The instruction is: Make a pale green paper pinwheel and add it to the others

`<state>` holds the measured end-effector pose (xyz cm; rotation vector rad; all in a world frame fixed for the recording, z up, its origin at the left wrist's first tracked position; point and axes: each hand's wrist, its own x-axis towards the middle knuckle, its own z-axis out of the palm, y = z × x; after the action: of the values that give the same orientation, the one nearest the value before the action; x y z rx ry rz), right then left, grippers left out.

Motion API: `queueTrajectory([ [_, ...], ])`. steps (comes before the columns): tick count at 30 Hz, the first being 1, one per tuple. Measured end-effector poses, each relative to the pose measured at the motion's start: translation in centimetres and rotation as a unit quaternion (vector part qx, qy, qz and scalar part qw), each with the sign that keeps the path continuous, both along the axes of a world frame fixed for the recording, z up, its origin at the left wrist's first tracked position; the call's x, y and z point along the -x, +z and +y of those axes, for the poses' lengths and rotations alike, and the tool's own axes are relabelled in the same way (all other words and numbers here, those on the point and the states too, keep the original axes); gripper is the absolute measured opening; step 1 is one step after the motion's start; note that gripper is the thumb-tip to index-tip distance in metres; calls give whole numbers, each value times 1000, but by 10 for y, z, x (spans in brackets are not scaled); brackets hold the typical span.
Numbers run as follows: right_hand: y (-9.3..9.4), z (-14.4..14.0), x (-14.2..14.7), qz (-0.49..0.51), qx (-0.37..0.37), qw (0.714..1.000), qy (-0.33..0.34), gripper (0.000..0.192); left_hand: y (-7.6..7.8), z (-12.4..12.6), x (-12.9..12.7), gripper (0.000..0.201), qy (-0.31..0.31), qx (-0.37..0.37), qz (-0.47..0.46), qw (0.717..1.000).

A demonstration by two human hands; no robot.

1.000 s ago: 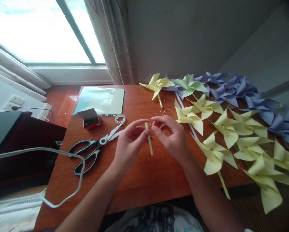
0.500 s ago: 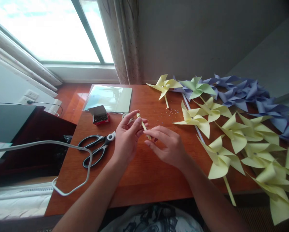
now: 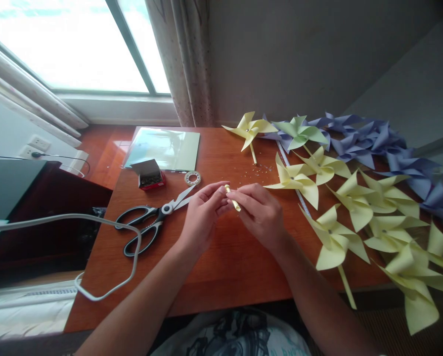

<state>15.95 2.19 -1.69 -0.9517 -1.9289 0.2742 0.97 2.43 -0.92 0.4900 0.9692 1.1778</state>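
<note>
Between my two hands is a thin yellow paper stick [image 3: 235, 203], tilted with its lower end toward me. My left hand [image 3: 203, 210] pinches it near the upper end with thumb and fingers. My right hand [image 3: 260, 212] closes on its middle from the other side, fingertips nearly meeting the left ones. Part of the stick is hidden by the fingers. Black-handled scissors [image 3: 165, 210] lie just left of my left hand, blades parted. A roll of tape [image 3: 192, 178] rests beyond the blades.
A small red box [image 3: 153, 180] with its flap up holds small dark items. Behind it lies a clear packet of paper [image 3: 162, 148]. Yellow pinwheels [image 3: 334, 240], one green pinwheel [image 3: 300, 132] and purple pinwheels [image 3: 358, 143] cover the right side. A white cable [image 3: 134, 257] loops over the left edge.
Both hands have drawn together around the stick, and the left has turned, with its fingers now folded in. The tape roll and scissor blades have come into fuller view.
</note>
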Motion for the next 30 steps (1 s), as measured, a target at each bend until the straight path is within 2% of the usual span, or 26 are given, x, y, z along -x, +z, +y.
queueTrajectory([
  [5, 7, 2, -4, 65, 61, 994, -57, 13, -3, -1, -2, 34, -74, -75, 96, 990],
  [12, 9, 7, -8, 122, 158, 979, -47, 11, -9, 1, -1, 32, -143, -139, 183, 963],
  [15, 9, 7, -9, 177, 198, 963, -48, 12, -8, 3, 3, 29, -152, -192, 266, 932],
  [18, 7, 8, -10, 228, 240, 943, -45, 16, -5, 5, 6, 20, -121, -255, 368, 886],
  [21, 5, 8, -11, 247, 266, 931, -39, 20, -2, 7, 7, 16, -103, -298, 394, 863],
  [24, 5, 9, -11, 245, 270, 931, -29, 19, 0, 7, 7, 14, -108, -311, 386, 862],
  [26, 6, 9, -11, 244, 269, 931, -26, 18, 1, 7, 7, 13, -111, -296, 377, 871],
  [28, 8, 9, -11, 257, 278, 925, -24, 18, 1, 7, 7, 14, -116, -263, 336, 897],
  [30, 10, 10, -12, 285, 301, 910, -22, 19, 3, 6, 8, 17, -125, -219, 257, 933],
])
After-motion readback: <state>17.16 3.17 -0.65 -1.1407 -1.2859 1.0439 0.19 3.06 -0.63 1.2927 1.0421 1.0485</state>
